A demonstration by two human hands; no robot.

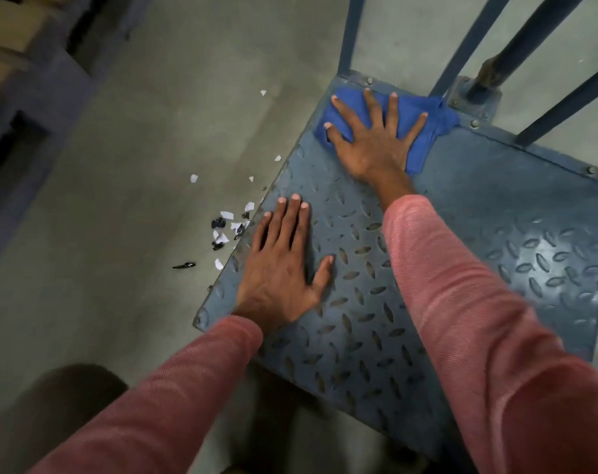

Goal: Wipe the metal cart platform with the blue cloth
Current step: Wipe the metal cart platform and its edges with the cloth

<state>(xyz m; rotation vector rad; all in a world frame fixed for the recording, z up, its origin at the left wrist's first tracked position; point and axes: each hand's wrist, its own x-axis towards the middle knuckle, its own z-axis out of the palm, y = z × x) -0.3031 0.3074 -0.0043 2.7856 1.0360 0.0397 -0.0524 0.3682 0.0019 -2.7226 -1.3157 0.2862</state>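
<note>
Right hand [372, 145], fingers spread flat, presses blue cloth [417, 114] on cart platform [478, 206] far corner; left hand [283, 261] flat, fingers together, on platform.

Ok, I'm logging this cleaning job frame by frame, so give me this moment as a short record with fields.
right hand: spread flat, pressing on the blue cloth
blue cloth: bunched at the metal cart platform's far corner
left hand: flat on the bare platform near its left edge, holding nothing
floor: white and black scraps beside platform
</note>
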